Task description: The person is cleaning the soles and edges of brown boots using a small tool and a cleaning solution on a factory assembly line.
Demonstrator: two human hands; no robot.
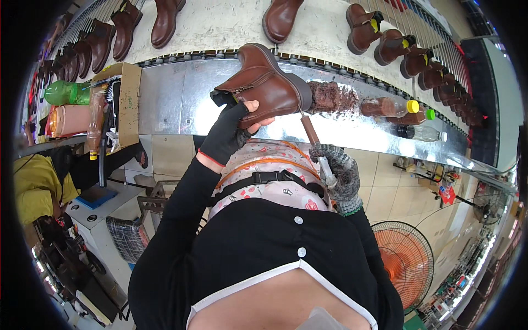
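1. Locate brown boot (268, 91) over tabletop (176, 99), just left of dark brown block (333, 97).
2. Observe left hand (234, 127), left of block, pinching boot shaft between thumb and fingers.
3. Observe gloved right hand (339, 171), on near side of block, clasping brown-handled tool (310, 130); tip at sole edge.
4. Find 3 bottles (379, 106) right of block.

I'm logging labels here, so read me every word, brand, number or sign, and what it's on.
Cardboard box: small green marking, not copied out.
Patterned cloth at the waist: printed motifs; any lettering too small to read.
Brown boot in the left hand: no lettering I can make out.
Yellow-capped bottle: no readable label.
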